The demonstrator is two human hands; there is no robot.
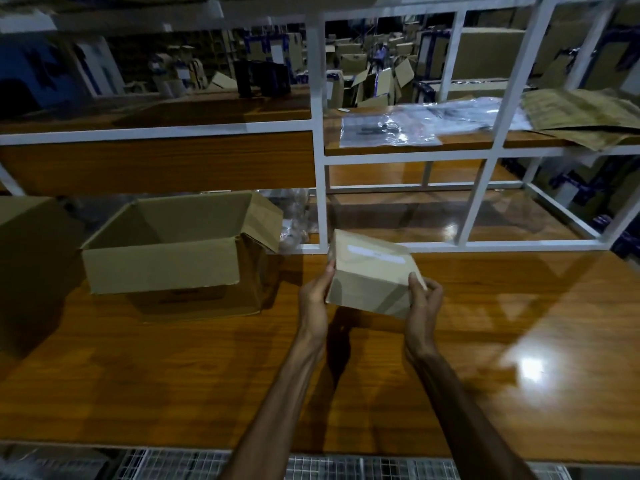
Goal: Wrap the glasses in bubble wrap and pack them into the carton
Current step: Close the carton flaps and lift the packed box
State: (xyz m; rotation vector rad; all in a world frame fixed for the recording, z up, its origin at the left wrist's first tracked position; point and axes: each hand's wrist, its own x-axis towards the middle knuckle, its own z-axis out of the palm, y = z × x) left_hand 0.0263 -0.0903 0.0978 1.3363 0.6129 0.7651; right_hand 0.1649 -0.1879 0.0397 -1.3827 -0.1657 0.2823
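I hold a small closed brown cardboard box [372, 271] with a white label strip above the wooden table, near its middle. My left hand [317, 292] grips the box's left side and my right hand [424, 299] grips its right corner. A larger open carton [162, 268] stands on the table to the left, flaps up; what shows of its inside is bare. Clear plastic or bubble wrap [408, 128] lies on the shelf above right. A clear wrapped bundle [292, 220] sits behind the carton; no glasses are plainly visible.
A white metal shelf frame [320, 188] rises behind the wooden table [485, 341]. Another cardboard box [31, 258] stands at the far left. Flattened cardboard [581, 116] lies on the upper right shelf. Stacked cartons fill the dark background. A wire grid [311, 465] runs below the front edge.
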